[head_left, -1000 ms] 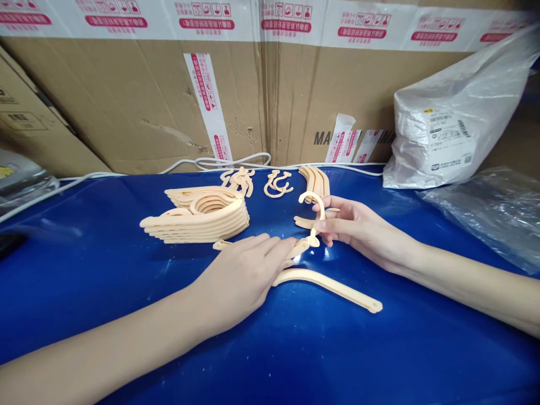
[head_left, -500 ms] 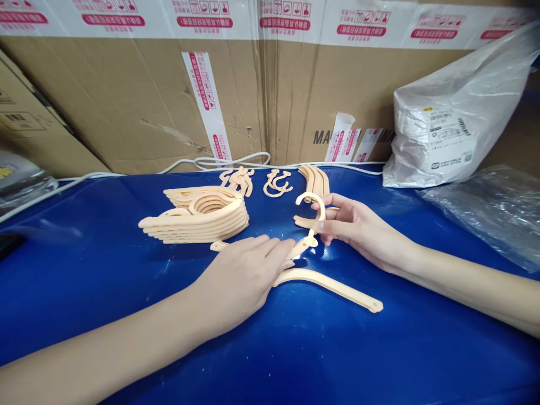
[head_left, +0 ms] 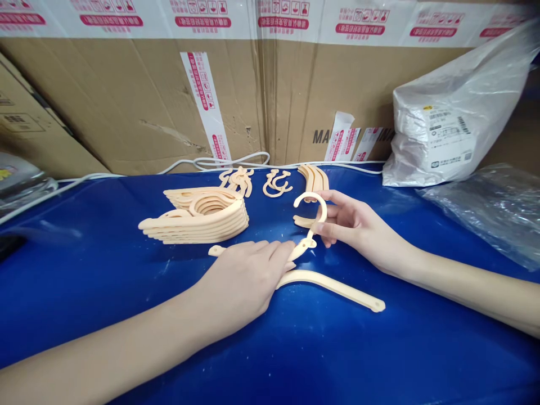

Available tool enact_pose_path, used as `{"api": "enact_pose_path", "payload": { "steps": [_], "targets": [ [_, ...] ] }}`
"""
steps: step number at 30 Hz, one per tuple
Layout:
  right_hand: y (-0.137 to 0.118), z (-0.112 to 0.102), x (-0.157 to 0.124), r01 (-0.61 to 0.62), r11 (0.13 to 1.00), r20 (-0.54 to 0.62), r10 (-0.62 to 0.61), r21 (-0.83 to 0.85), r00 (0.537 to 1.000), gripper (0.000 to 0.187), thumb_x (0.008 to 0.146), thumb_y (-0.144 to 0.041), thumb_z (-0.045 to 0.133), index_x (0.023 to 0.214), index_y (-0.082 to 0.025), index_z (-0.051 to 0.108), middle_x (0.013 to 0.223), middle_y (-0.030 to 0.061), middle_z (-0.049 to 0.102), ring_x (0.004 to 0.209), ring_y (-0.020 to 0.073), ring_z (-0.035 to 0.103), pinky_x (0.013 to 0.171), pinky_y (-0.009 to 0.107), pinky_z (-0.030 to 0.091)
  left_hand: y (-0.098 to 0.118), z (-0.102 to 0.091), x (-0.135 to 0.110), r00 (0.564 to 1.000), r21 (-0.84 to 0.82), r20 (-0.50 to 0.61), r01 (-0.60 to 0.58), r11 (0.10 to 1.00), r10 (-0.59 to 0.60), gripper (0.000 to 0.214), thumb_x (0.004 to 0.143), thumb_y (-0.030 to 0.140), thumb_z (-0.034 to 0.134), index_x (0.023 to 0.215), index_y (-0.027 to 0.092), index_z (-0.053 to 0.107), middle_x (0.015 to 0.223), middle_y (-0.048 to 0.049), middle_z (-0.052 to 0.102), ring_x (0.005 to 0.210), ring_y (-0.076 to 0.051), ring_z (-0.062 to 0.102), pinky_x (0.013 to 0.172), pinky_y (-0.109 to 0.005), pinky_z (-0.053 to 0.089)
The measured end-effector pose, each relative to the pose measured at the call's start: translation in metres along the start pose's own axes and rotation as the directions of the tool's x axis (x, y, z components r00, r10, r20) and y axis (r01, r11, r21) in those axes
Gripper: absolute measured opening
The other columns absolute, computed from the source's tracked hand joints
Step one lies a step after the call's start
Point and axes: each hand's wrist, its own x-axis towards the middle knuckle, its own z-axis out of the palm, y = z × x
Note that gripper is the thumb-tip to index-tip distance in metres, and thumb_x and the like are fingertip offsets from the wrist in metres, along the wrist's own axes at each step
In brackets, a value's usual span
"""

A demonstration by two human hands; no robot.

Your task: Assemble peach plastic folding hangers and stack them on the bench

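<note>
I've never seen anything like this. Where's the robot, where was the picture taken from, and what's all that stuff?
There is no robot here, just a person working with two bare hands. The camera sits on the person's head, looking forward and down. The left hand holds a pale strip, and the right hand holds a pale hook whose base meets the strip's end; whether they are fastened is hard to tell. On the blue surface lie a loose curved strip, a layered stack of pale pieces, more hooks and a row of curved strips. Behind stand cardboard boxes, with a white plastic bag toward the right.
</note>
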Motion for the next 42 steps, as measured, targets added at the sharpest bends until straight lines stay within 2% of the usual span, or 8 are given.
{"api": "enact_pose_path", "payload": {
  "steps": [4,11,21,26,30,33,38,42],
  "targets": [
    [-0.003,0.0,0.0,-0.019,0.999,-0.001,0.019,-0.034,1.0,0.048,0.081,-0.024,0.07,0.125,-0.011,0.056,0.062,-0.0066,0.052,0.046,0.005,0.041,0.043,0.022,0.035,0.001,0.001,-0.001,1.0,0.022,-0.005,0.001,1.0,-0.001,0.025,0.094,0.01,0.04,0.109,0.009,0.06,0.092,-0.0101,0.073,0.076,-0.025,0.07,0.062,-0.038,0.059],
    [0.001,0.0,-0.001,-0.073,0.996,0.015,0.072,0.053,0.997,0.052,0.08,-0.022,0.071,0.13,-0.014,0.056,0.07,-0.0034,0.057,0.044,0.0028,0.035,0.038,0.022,0.023,0.002,0.001,-0.001,1.0,0.083,-0.02,0.001,0.997,0.001,0.027,0.093,0.009,0.038,0.111,0.01,0.058,0.096,-0.0089,0.073,0.078,-0.022,0.071,0.065,-0.033,0.058],
    [-0.002,0.003,-0.004,-0.038,0.998,0.014,0.037,0.043,0.999,0.05,0.081,-0.025,0.071,0.127,-0.016,0.054,0.07,-0.0044,0.058,0.043,0.0038,0.042,0.038,0.021,0.029,0.002,-0.001,0.0,0.994,-0.05,0.065,0.091,0.995,-0.088,0.03,0.097,0.015,0.032,0.116,0.012,0.055,0.1,-0.0105,0.072,0.085,-0.023,0.07,0.069,-0.034,0.055],
    [-0.005,0.003,-0.006,0.004,0.999,0.052,-0.002,-0.038,0.999,0.039,0.081,-0.027,0.071,0.116,-0.016,0.058,0.069,-0.0039,0.058,0.05,0.0065,0.05,0.044,0.022,0.038,0.004,-0.013,0.001,0.973,-0.269,0.097,0.228,0.936,-0.21,0.028,0.098,0.024,0.035,0.124,0.021,0.046,0.092,-0.0018,0.07,0.07,-0.016,0.065,0.054,-0.024,0.042],
    [-0.004,0.003,-0.009,0.039,0.995,0.111,-0.028,-0.097,0.993,0.028,0.082,-0.032,0.07,0.102,-0.018,0.057,0.07,-0.0035,0.06,0.053,0.0084,0.052,0.049,0.023,0.042,0.005,-0.022,0.006,0.916,-0.452,0.238,0.398,0.798,-0.322,0.021,0.099,0.035,0.038,0.098,0.023,0.055,0.076,0.004,0.065,0.065,-0.014,0.059,0.056,-0.023,0.039],
    [-0.005,0.0,-0.01,0.14,0.938,0.118,-0.107,-0.317,0.987,0.023,0.085,-0.038,0.068,0.093,-0.019,0.06,0.068,-0.0031,0.06,0.058,0.0101,0.054,0.053,0.024,0.042,0.003,-0.024,0.01,0.883,-0.654,0.307,0.467,0.595,-0.356,0.02,0.096,0.034,0.045,0.088,0.02,0.057,0.077,0.0025,0.065,0.068,-0.013,0.059,0.06,-0.023,0.043],
    [-0.01,0.0,-0.019,0.45,0.543,0.399,-0.217,-0.709,0.891,0.035,0.081,-0.053,0.068,0.087,-0.019,0.064,0.083,0.0016,0.064,0.073,0.0149,0.057,0.065,0.029,0.044,-0.001,-0.021,0.013,0.784,-0.829,0.498,0.556,0.06,-0.372,0.015,0.09,0.029,0.055,0.085,0.015,0.056,0.082,-0.0018,0.067,0.067,-0.011,0.063,0.058,-0.022,0.051],
    [-0.009,0.005,-0.026,0.584,0.319,0.545,-0.213,-0.746,0.811,0.024,0.097,-0.036,0.049,0.096,-0.019,0.065,0.093,0.0052,0.061,0.079,0.0162,0.058,0.069,0.03,0.045,-0.002,-0.019,0.014,0.732,-0.814,0.551,0.577,-0.065,-0.4,0.014,0.09,0.025,0.054,0.08,0.015,0.053,0.082,-0.0026,0.068,0.063,-0.01,0.064,0.057,-0.022,0.053]
  ]
}}
